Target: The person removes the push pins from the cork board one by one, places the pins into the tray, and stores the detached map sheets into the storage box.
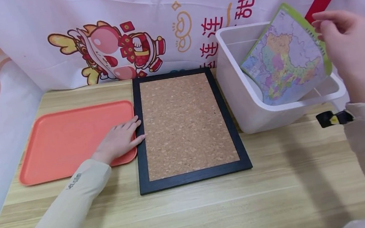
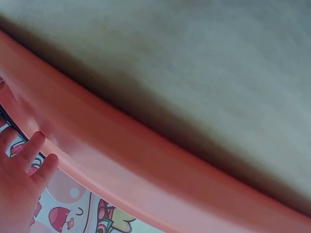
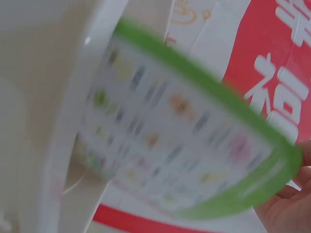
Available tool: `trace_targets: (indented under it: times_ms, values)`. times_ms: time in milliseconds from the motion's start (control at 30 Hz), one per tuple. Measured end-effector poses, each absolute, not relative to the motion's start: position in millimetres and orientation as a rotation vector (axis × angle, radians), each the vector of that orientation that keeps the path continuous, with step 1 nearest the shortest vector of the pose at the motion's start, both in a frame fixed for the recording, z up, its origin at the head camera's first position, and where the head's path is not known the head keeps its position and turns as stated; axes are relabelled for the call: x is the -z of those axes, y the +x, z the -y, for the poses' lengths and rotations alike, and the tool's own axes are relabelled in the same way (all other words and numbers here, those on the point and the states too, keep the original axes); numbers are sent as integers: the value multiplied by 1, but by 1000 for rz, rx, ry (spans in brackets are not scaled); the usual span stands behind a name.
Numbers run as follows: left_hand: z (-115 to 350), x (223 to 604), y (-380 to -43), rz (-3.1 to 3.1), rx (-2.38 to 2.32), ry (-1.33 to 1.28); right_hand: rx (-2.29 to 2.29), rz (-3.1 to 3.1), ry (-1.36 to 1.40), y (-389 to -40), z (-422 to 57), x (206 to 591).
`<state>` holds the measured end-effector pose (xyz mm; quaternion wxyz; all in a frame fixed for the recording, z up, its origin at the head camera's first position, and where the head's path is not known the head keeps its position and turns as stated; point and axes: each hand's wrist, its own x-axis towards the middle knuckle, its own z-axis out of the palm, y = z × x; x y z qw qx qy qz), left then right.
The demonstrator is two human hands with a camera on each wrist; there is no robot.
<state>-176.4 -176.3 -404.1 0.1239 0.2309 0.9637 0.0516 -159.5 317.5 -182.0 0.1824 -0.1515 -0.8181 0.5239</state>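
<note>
In the head view my left hand [image 1: 119,140] reaches across the right rim of an orange tray [image 1: 69,139]. Its extended fingertips touch the black left edge of a framed cork board [image 1: 187,124]. At the upper right, my right hand [image 1: 348,44] pinches the green-edged corner of a colourful map sheet [image 1: 281,56]. The sheet tilts, its lower part inside a white plastic bin [image 1: 238,95]. From the right wrist, the map's other side [image 3: 175,116] shows blurred small pictures and print, with fingers [image 3: 291,204] at its corner.
A wooden table [image 1: 195,219] carries the tray, the board and the bin side by side. Behind them hangs a white cloth [image 1: 162,2] with cartoon figures and red lettering. The bin stands close against the board's right side.
</note>
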Motion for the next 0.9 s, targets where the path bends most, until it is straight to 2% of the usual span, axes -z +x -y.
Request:
trace_targets:
  times_ms: [300,900]
  values:
    - [175,402,-177,-2813,-147,657,-1421,2380,-243,-155,-286,184]
    - [166,396,-180,-2827,-170,570,-1216,2535,-182,-157,-262,210]
